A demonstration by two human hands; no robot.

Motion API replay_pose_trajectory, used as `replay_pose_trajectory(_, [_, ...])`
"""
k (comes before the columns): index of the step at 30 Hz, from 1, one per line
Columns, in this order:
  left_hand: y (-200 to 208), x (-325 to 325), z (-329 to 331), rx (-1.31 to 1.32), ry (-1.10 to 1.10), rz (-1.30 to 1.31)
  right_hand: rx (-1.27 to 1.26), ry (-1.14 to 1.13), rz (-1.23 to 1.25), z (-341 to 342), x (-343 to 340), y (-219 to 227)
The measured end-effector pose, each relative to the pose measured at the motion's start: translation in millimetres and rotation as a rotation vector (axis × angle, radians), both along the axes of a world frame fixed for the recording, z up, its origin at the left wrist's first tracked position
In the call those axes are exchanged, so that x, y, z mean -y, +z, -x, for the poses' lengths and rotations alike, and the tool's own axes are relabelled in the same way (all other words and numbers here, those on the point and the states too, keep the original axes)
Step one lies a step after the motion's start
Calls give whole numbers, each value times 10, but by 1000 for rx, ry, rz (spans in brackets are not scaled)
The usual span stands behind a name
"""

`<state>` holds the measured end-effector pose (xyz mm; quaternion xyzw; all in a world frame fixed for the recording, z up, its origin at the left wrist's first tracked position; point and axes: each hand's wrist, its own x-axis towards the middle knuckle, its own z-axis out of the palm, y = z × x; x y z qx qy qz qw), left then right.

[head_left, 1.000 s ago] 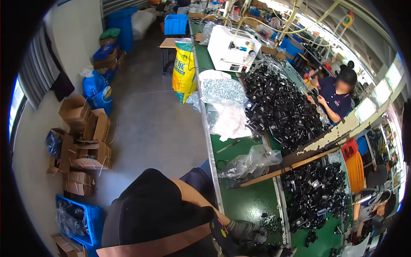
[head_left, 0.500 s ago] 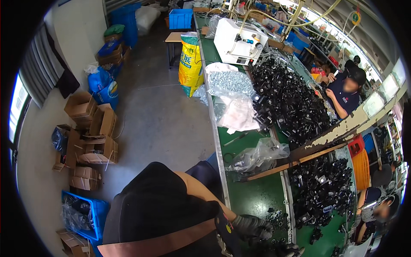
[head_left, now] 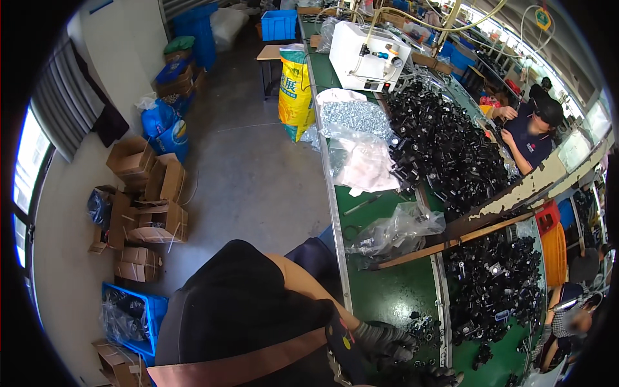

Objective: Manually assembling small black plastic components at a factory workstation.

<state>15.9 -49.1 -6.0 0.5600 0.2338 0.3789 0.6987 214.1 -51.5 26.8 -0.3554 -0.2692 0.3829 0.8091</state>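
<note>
My left hand (head_left: 388, 340), in a dark grey glove, reaches over the green bench top (head_left: 371, 290) from the lower edge. Its fingers are curled downward, and what they hold, if anything, is hidden. Close to its fingertips lie small metal rings and black bits (head_left: 422, 324). My right hand (head_left: 438, 376), also dark-gloved, shows only in part at the bottom edge. Its fingers look bent together near a small shiny piece; I cannot make out what is in them.
Heaps of black parts (head_left: 445, 138) cover the bench beyond a wooden strip (head_left: 451, 244). A clear plastic bag (head_left: 403, 226) and a white machine (head_left: 367, 58) stand along it. Two co-workers sit across at right. Cardboard boxes (head_left: 135, 264) and a blue crate (head_left: 155, 316) line the left wall.
The whole view has shifted slightly, so the bench and boxes appear a little farther right. My hands stay in nearly the same place. The far co-worker's hands have moved a little.
</note>
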Motion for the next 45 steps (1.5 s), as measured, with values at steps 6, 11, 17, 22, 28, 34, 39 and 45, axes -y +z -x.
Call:
replay_pose_trajectory(6, [-179,33,-81,54,257,-447,258,-288,-2,21,-39,-56])
replay_pose_trajectory(11, [-30,-4,-5,-29,12,55,406,-231,12,-36,-26,-109])
replay_pose_trajectory(17, [-27,46,3,51,204,-371,88,-9,-37,-21,38,13])
replay_pose_trajectory(22, [-503,63,-206,-51,463,-772,45,-150,288,-179,-74,130])
replay_pose_trajectory(28, [159,-123,254,12,-6,-412,-119,114,-14,-15,-89,46])
replay_pose_trajectory(34, [13,-160,110,156,-27,106,39,163,-193,-47,-170,-54])
replay_pose_trajectory(39, [-7,-129,60,152,-39,138,134,148,-129,-83,-53,-120])
replay_pose_trajectory(45, [-13,-107,55,179,-31,155,178,178,-165,-79,-127,-195])
